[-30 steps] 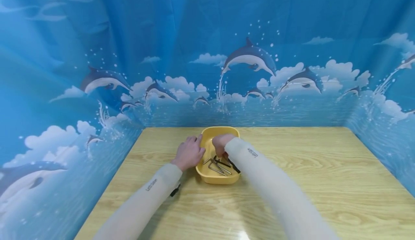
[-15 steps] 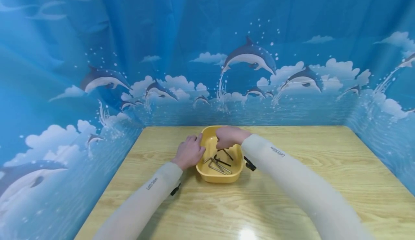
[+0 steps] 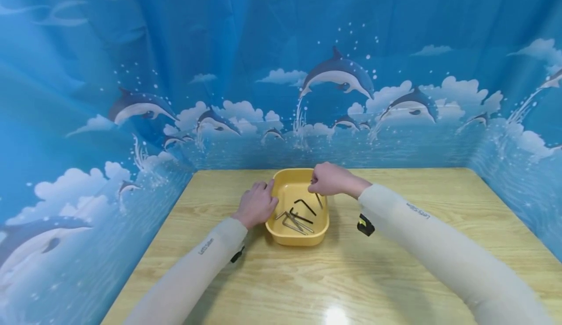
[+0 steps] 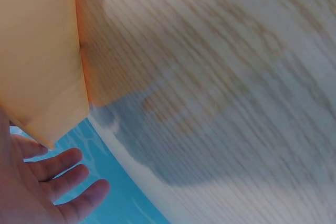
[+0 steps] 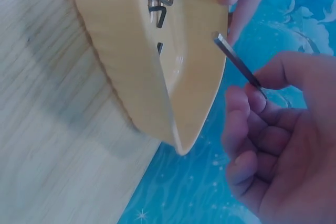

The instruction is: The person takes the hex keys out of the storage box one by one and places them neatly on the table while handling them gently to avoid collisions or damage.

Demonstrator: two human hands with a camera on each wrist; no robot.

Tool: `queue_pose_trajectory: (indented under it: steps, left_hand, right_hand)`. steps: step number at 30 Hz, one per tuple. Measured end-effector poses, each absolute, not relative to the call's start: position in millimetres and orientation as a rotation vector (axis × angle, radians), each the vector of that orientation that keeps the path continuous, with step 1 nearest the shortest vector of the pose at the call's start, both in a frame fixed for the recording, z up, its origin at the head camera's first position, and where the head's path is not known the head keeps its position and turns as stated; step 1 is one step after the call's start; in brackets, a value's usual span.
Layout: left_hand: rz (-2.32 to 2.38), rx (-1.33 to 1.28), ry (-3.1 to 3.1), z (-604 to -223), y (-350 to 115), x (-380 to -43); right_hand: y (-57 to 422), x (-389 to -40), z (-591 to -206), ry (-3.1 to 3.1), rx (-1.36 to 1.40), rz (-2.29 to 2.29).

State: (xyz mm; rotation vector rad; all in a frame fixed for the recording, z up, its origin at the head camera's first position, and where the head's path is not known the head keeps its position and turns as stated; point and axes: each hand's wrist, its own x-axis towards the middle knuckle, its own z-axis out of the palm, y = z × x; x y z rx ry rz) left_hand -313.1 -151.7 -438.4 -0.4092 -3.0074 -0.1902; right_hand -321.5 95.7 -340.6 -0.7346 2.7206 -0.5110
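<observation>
A yellow plastic basin [image 3: 281,237] stands on the table with several L-shaped hex keys [image 3: 300,220] lying in it, some black and some silver. My left hand [image 3: 256,205] holds the basin's left rim, thumb over the edge; in the left wrist view its other fingers [image 4: 65,174] spread loosely outside the wall. Above the basin's right rim, my right hand [image 3: 331,179] pinches a dark hex key [image 5: 239,64] between thumb and forefinger. The key's free end points down in the head view; its other end is hidden by the fingers.
The light wood table [image 3: 421,217] extends on both sides of the basin and in front of it. A blue curtain [image 3: 246,71] printed with dolphins closes off the back and sides. A black strap piece [image 3: 365,225] hangs under the right wrist.
My right hand has risen out of the basin and moved right, carrying a hex key. More of the keys inside now show. The left hand stays at the rim.
</observation>
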Motion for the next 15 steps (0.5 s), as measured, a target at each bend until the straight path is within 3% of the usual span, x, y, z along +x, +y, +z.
queue_pose_trajectory:
  steps: [15]
  left_hand:
    - [-0.198,-0.374,-3.039,-436.7,-150.2,-312.3]
  right_hand:
    - [137.5,-327.0,-355.4,2.757,-0.454,-0.505]
